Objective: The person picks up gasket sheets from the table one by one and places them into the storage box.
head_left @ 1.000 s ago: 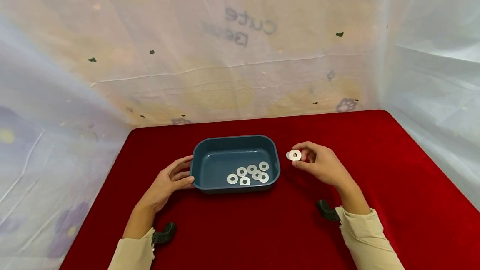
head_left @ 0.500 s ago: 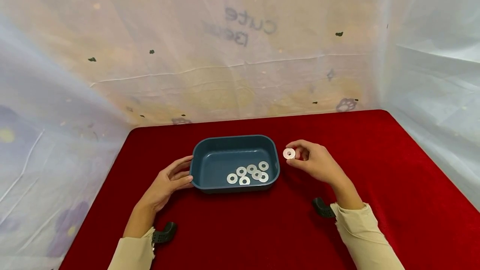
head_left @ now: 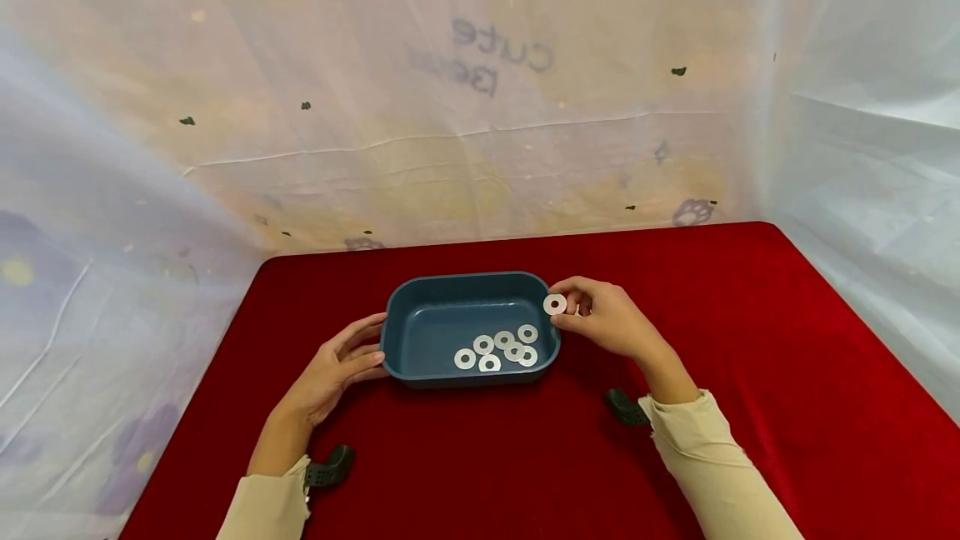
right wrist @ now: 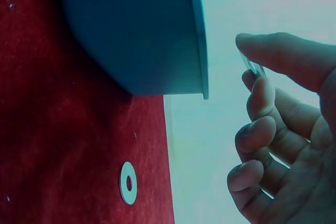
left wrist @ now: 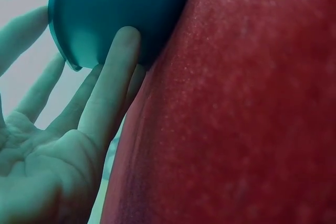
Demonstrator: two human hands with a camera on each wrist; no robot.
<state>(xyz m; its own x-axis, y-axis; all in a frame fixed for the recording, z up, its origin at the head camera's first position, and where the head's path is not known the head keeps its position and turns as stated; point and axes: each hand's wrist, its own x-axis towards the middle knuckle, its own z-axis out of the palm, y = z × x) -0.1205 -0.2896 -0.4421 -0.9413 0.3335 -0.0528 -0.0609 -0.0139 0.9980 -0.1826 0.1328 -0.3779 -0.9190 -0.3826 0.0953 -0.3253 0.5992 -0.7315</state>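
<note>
A blue rectangular container [head_left: 450, 317] stands on the red cloth, with several flat metal washers [head_left: 489, 363] lying in its near right part. My left hand [head_left: 330, 369] touches the container's left end with its fingers spread, which the left wrist view shows as nearly straight fingers [left wrist: 107, 90] on the outer wall. My right hand [head_left: 603, 317] pinches one washer [head_left: 554, 304] between thumb and fingertips, above the rim at the right end. In the right wrist view another washer [right wrist: 128, 183] lies on the cloth outside the container; the right hand mostly covers it in the head view.
Red cloth [head_left: 480, 457] covers the table out to its rounded far corners. Pale patterned sheeting [head_left: 480, 182] hangs behind the table and along both sides. A dark wrist mount [head_left: 626, 408] sits at the right cuff, and a similar mount [head_left: 330, 467] at the left.
My right hand has moved left with the pinched washer, from beside the container to above its right rim. The left hand and the container have stayed in place.
</note>
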